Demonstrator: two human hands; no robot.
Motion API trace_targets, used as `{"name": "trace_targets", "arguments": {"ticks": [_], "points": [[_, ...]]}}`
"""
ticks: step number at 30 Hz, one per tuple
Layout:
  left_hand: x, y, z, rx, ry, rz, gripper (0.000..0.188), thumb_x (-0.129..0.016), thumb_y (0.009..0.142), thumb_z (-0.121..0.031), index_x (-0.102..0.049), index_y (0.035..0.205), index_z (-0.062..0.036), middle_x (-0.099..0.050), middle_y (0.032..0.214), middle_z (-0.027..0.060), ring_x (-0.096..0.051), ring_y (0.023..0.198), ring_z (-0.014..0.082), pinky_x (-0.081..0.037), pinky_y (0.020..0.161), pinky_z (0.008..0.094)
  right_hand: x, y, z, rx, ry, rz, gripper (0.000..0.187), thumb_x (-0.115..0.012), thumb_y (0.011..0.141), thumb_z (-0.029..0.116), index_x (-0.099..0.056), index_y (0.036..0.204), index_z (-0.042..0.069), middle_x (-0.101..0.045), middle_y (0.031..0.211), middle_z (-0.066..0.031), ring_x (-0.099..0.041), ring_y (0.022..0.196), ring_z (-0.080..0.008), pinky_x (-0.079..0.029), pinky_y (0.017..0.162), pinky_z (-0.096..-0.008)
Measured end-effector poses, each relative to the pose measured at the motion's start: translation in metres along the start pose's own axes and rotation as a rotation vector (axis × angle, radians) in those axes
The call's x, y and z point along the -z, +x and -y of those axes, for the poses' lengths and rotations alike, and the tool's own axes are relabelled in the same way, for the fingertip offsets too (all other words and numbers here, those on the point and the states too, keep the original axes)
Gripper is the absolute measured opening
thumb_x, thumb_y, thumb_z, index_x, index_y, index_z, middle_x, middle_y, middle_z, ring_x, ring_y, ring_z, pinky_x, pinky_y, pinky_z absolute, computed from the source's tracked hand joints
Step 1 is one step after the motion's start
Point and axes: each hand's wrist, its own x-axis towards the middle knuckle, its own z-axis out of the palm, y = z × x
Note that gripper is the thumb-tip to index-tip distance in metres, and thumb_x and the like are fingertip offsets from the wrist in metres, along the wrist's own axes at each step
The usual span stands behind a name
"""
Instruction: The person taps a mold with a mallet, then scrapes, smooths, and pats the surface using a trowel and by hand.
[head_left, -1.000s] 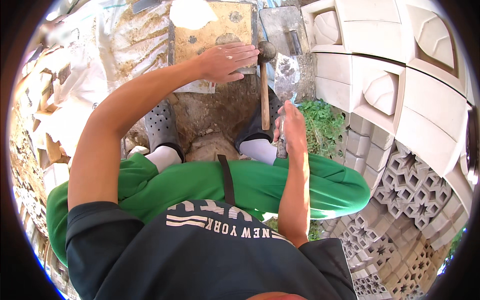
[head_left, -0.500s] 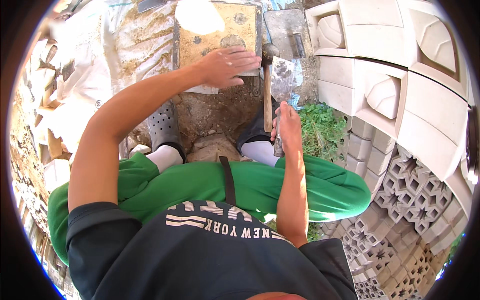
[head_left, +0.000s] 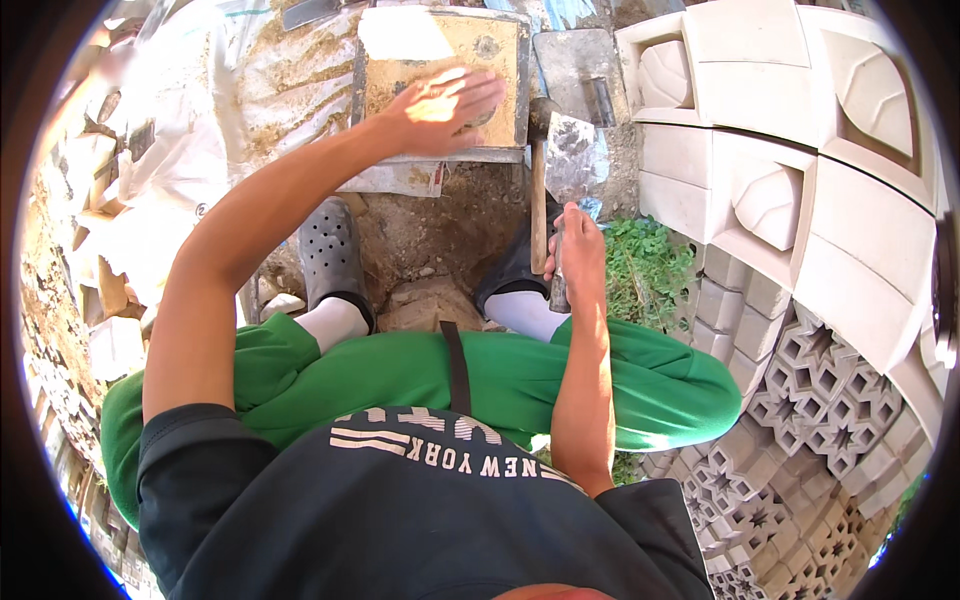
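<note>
My left hand (head_left: 440, 112) is spread flat, palm down, over a square dark-edged mould (head_left: 523, 75) filled with sandy yellowish material (head_left: 430, 72). It is smeared by motion, and I cannot tell whether the palm touches the surface. My right hand (head_left: 580, 255) is closed around the grey handle of a trowel (head_left: 571, 150), whose metal blade points away from me. Right beside it is a hammer (head_left: 538, 195) with a wooden handle and dark head, its lower end close to my right fingers. Whether those fingers touch the hammer is unclear.
A flat grey plate with a raised grip (head_left: 575, 70) lies right of the mould. Pale cast blocks (head_left: 760, 90) stack along the right, with star-patterned lattice blocks (head_left: 825, 385) nearer. Dusty plastic sheeting (head_left: 270, 110) covers the left ground. Green weeds (head_left: 645, 265) grow by my right knee.
My left hand has moved left and farther away over the mould, off its right near corner. My right hand keeps its grip on the trowel. The whole view has shifted slightly.
</note>
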Motion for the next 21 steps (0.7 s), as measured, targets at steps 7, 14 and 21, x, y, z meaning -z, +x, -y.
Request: {"name": "trace_targets", "arguments": {"ticks": [7, 14, 21], "points": [[-0.021, 0.005, -0.03, 0.498, 0.192, -0.311, 0.083, -0.047, 0.099, -0.053, -0.034, 0.147, 0.0134, -0.033, 0.155, 0.0322, -0.028, 0.149, 0.0409, -0.02, 0.124, 0.0487, -0.006, -0.001, 0.003, 0.004, -0.014, 0.009, 0.044, -0.043, 0.106, 0.04, -0.056, 0.095, 0.0, -0.05, 0.057, -0.0034, -0.052, 0.04, -0.0147, -0.043, 0.039, -0.0309], [-0.014, 0.024, -0.033, 0.335, 0.038, -0.429, 0.07, -0.055, 0.099, -0.04, -0.039, 0.145, 0.01, -0.039, 0.154, 0.0278, -0.033, 0.147, 0.0394, -0.026, 0.121, 0.0491, -0.012, 0.003, 0.01, 0.007, 0.043, 0.023, 0.042, -0.043, 0.105, 0.039, -0.055, 0.089, 0.002, -0.05, 0.058, -0.0032, -0.052, 0.04, -0.0146, -0.044, 0.04, -0.0309], [-0.015, 0.019, 0.048, 0.135, 0.033, -0.706, 0.053, -0.056, 0.097, -0.024, -0.047, 0.147, -0.0084, -0.049, 0.152, 0.0139, -0.047, 0.14, 0.0275, -0.038, 0.118, 0.0401, -0.055, 0.001, 0.047, 0.098, -0.14, 0.046, 0.046, -0.042, 0.104, 0.041, -0.057, 0.093, -0.001, -0.057, 0.061, -0.0107, -0.057, 0.043, -0.0207, -0.048, 0.043, -0.0367]]}}
